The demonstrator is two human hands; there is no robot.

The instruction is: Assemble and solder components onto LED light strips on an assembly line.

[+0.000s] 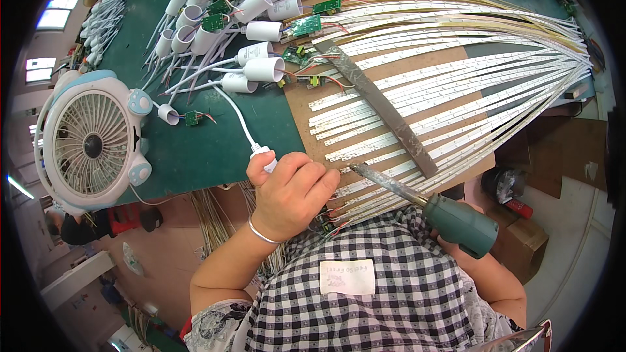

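Head view: the soldering iron [450,218] slants lengthwise, pointing up and leftward.

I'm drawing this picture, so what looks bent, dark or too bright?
In the head view, the windows at far left lean and glare white; its corners are black; nearer its middle, the left hand looks fairly sharp.

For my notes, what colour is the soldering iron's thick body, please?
The body is dark green, best seen in the head view.

I have room over the green surface [192,160] between fan [92,145] and left hand [290,189]; rightward, the soldering iron [453,220] and flat bar [378,106] obstruct.
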